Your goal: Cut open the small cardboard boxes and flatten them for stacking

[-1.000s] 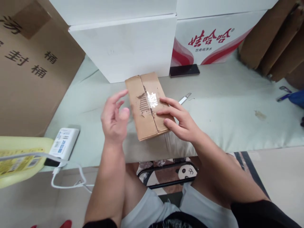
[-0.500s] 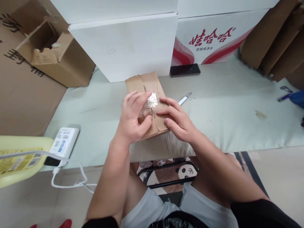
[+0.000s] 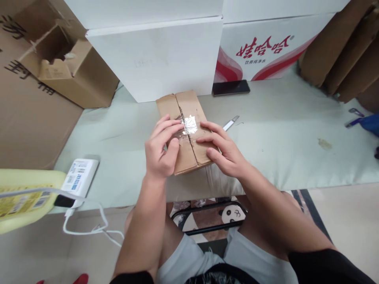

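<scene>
A small brown cardboard box [image 3: 189,103] lies in front of me, its two top flaps meeting along a middle seam. A shiny piece of clear tape [image 3: 190,124] spans that seam. On the box's left side rests my left hand [image 3: 163,148], fingers stretched toward the tape and thumb apart. My right hand [image 3: 223,149] lies with spread fingers on the right flap. Just beyond the right fingers is a utility knife [image 3: 231,123], its handle partly hidden behind that hand.
White cartons [image 3: 160,59] stand behind the box, with a black phone [image 3: 231,87] at their foot. An opened cardboard box [image 3: 79,75] is at the back left. Nearer on the left are a white power bank [image 3: 79,177] with a cable and a yellow bottle [image 3: 26,197].
My left hand has slid left and slightly back along the box, uncovering more of the tape and seam. The right hand and the box stay nearly where they were.
</scene>
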A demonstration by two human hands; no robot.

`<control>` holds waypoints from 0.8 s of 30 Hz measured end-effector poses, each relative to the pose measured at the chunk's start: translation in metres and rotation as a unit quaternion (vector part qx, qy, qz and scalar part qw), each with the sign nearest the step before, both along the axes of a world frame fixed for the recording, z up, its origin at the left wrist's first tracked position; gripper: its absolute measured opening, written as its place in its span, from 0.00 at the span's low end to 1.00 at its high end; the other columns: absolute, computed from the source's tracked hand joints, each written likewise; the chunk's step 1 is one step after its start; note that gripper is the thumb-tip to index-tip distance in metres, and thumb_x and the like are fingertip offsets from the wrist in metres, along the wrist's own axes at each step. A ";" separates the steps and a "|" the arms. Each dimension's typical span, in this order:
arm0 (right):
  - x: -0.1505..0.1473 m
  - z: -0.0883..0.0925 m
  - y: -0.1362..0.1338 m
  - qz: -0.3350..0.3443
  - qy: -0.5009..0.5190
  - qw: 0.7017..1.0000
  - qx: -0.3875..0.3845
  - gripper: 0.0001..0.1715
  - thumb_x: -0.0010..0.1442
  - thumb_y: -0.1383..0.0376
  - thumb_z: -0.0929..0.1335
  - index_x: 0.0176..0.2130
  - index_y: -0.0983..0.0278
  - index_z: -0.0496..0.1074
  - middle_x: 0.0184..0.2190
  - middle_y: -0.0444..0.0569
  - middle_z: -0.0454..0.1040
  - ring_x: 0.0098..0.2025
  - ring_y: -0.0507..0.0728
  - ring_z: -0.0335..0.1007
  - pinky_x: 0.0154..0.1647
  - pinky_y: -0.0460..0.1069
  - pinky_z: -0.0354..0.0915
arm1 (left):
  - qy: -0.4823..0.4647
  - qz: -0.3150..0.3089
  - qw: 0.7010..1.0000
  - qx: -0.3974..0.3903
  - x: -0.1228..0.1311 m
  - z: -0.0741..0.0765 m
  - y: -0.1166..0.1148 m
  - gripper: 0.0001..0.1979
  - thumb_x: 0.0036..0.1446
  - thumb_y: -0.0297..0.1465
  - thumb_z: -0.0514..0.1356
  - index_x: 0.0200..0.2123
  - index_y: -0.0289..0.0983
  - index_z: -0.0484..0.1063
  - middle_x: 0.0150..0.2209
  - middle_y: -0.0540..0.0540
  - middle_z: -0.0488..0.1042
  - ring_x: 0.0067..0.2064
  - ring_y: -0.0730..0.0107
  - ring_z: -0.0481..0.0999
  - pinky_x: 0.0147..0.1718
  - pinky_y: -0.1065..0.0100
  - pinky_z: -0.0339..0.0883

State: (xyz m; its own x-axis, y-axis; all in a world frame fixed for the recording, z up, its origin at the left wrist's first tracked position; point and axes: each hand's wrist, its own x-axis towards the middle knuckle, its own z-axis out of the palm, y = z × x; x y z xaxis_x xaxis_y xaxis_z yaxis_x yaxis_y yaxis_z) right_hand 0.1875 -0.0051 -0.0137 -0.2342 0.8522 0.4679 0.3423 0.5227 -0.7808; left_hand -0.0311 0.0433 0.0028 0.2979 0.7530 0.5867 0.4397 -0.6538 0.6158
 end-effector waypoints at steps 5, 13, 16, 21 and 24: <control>0.016 -0.020 0.012 -0.181 0.006 0.983 -0.043 0.19 0.69 0.60 0.60 0.54 0.59 0.72 0.54 0.55 0.74 0.51 0.61 0.74 0.53 0.59 0.72 | -0.028 0.007 1.000 0.005 -0.004 -0.005 0.000 0.15 0.67 0.39 0.56 0.49 0.47 0.81 0.52 0.48 0.80 0.64 0.52 0.73 0.69 0.40 0.60; 0.038 -0.034 0.019 -0.249 -0.373 0.863 -0.234 0.26 0.63 0.66 0.63 0.58 0.65 0.74 0.45 0.64 0.75 0.49 0.71 0.71 0.51 0.63 0.68 | -0.059 -0.012 0.998 0.034 0.006 -0.004 -0.006 0.13 0.65 0.33 0.57 0.47 0.45 0.80 0.50 0.47 0.81 0.59 0.54 0.77 0.69 0.40 0.61; 0.040 -0.033 0.021 -0.238 -0.364 0.869 -0.236 0.21 0.63 0.66 0.63 0.54 0.65 0.73 0.45 0.62 0.76 0.48 0.69 0.71 0.47 0.59 0.67 | -0.052 -0.003 0.998 0.027 0.007 -0.005 -0.006 0.13 0.65 0.34 0.56 0.46 0.45 0.80 0.51 0.47 0.81 0.60 0.54 0.76 0.69 0.40 0.60; 0.044 -0.032 0.030 -0.322 -0.255 0.902 -0.136 0.14 0.64 0.64 0.63 0.49 0.62 0.71 0.38 0.54 0.77 0.41 0.62 0.72 0.42 0.54 0.64 | -0.050 -0.005 0.998 0.024 0.006 -0.008 -0.006 0.14 0.65 0.32 0.55 0.47 0.45 0.80 0.52 0.48 0.80 0.61 0.54 0.75 0.70 0.41 0.59; 0.044 -0.022 0.031 -0.389 -0.097 0.916 -0.031 0.09 0.64 0.57 0.66 0.41 0.59 0.66 0.26 0.43 0.68 0.28 0.55 0.64 0.33 0.50 0.59 | -0.043 -0.006 0.999 0.028 0.010 -0.006 -0.011 0.14 0.65 0.31 0.56 0.49 0.44 0.79 0.53 0.46 0.79 0.63 0.53 0.72 0.69 0.42 0.60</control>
State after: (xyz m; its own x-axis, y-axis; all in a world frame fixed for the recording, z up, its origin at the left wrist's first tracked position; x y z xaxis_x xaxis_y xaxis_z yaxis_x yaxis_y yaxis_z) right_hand 0.2315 0.0262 -0.0354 0.3810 0.8199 0.4274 0.7272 0.0197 -0.6861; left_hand -0.0215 0.0321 -0.0032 0.2538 0.7145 0.6520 0.3780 -0.6937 0.6130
